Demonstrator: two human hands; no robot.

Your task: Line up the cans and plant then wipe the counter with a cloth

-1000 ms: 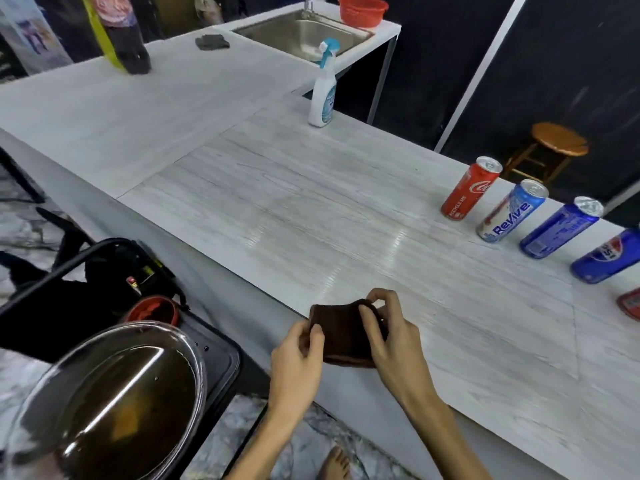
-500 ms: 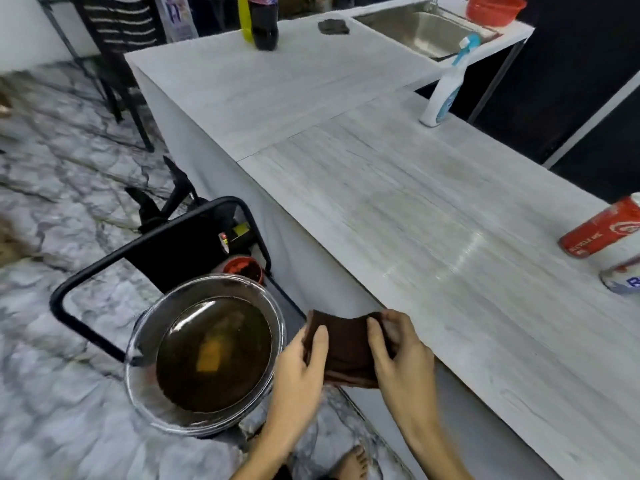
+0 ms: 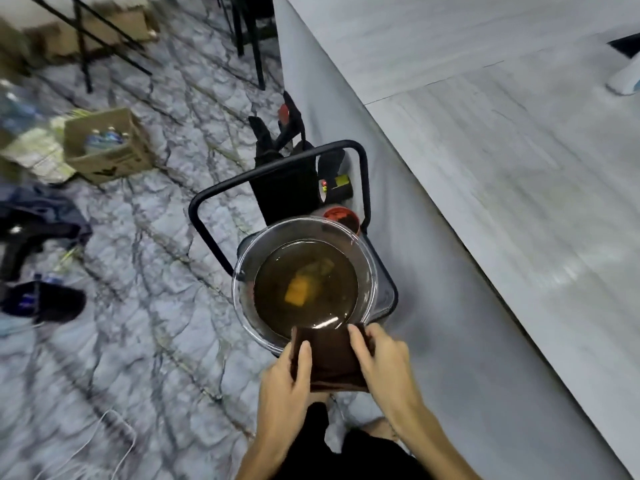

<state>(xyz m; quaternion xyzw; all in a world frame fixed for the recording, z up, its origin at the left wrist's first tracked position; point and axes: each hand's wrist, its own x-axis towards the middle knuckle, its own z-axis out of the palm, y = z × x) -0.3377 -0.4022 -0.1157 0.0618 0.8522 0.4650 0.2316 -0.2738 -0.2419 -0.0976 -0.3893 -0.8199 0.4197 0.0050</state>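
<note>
A folded dark brown cloth (image 3: 332, 358) is held between both hands, off the counter and just above the near rim of a clear glass bowl (image 3: 304, 233). My left hand (image 3: 287, 379) grips its left edge, thumb on top. My right hand (image 3: 384, 358) grips its right edge. The bowl holds murky brown water with an orange piece in it. The white wood-grain counter (image 3: 519, 168) fills the right side. The cans and the plant are out of view.
The bowl sits on a low black-framed cart (image 3: 277, 168) beside the counter's front wall. A spray bottle's base (image 3: 627, 81) shows at the far right edge. On the marble floor to the left lie a cardboard box with bottles (image 3: 107, 147), dark clothes and a white cable.
My view has swung left and down, away from the cans. Both hands have carried the cloth off the counter's edge to above the bowl's near rim.
</note>
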